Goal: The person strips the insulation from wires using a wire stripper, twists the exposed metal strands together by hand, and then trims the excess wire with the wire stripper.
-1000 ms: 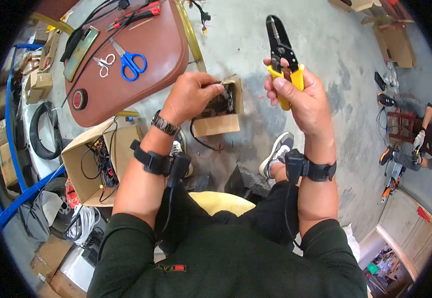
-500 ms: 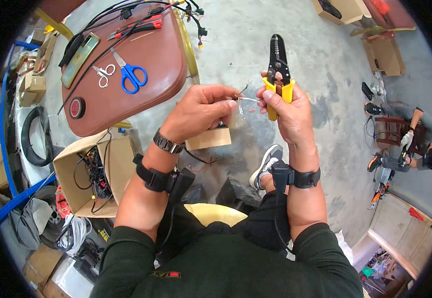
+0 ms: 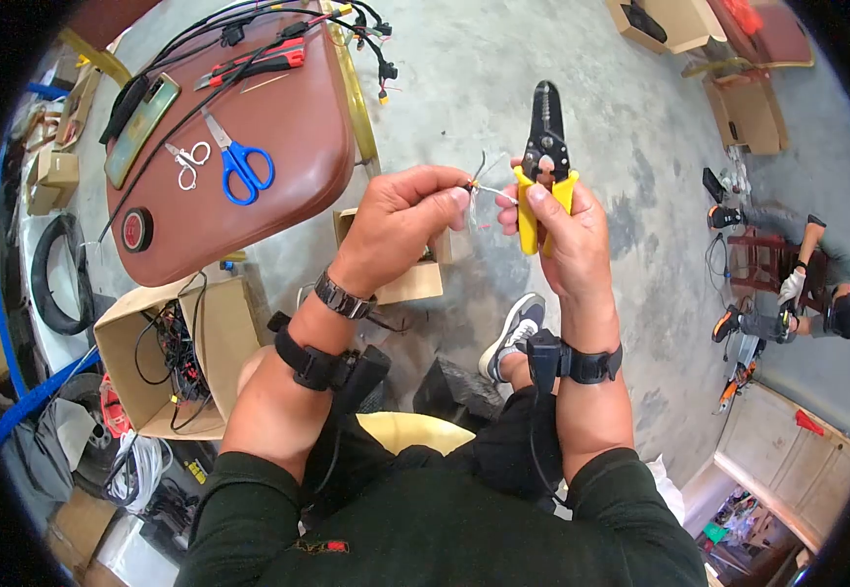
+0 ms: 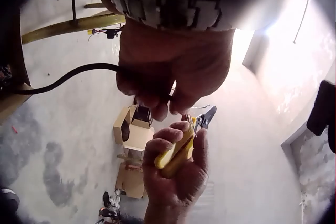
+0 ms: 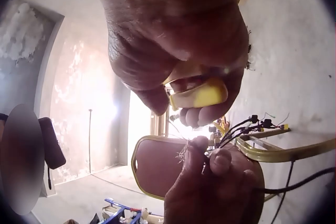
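Between thumb and forefinger, my left hand (image 3: 401, 227) pinches the end of a black cable (image 4: 79, 70), with thin bare and white wires (image 3: 493, 191) fanning out past the fingertips. The cable trails away from that hand in the left wrist view. My right hand (image 3: 574, 230) holds wire strippers (image 3: 546, 127) by their yellow handles, black jaws pointing up and away from me. Its fingertips are right at the tip of a white wire. Both hands are close together in front of me, above the floor.
On a brown padded seat (image 3: 293, 122) lie blue scissors (image 3: 242, 176), small white scissors (image 3: 188, 164), a tape roll (image 3: 137, 230), a phone (image 3: 141, 132) and a red-black tool (image 3: 249, 67). A cardboard box (image 3: 229, 333) holds tangled cables. Another person (image 3: 797, 264) works far right.
My right hand has come down and left with the wire strippers, to the wires. The left hand has moved right and slightly down with the cable end. The head view has shifted.
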`<move>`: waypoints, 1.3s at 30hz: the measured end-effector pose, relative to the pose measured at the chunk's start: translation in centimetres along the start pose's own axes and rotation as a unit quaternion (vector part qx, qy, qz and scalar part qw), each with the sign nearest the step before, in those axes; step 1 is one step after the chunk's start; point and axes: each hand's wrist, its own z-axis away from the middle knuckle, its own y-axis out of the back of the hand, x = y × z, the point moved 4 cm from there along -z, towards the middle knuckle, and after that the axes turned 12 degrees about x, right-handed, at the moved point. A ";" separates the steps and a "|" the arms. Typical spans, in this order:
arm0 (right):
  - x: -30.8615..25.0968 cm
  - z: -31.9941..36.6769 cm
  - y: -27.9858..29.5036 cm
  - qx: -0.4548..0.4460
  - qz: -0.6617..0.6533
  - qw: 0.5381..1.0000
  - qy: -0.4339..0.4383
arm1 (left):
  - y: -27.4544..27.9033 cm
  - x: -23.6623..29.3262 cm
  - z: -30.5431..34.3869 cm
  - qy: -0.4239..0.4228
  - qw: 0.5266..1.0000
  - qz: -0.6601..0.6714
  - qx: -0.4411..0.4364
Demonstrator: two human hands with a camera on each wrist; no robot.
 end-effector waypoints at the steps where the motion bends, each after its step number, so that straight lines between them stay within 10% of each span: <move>1: 0.1 -0.1 0.0 -0.006 0.023 1.000 -0.012 | 0.2 0.1 -0.3 -0.006 1.000 0.013 0.008; 14: 0.8 0.8 0.5 -0.172 0.201 0.963 -0.059 | 1.7 1.1 -2.0 -0.007 0.987 0.153 0.041; 39: 0.4 1.3 1.1 -0.175 0.250 0.952 -0.020 | 0.3 -0.1 -0.3 0.046 0.993 0.099 -0.045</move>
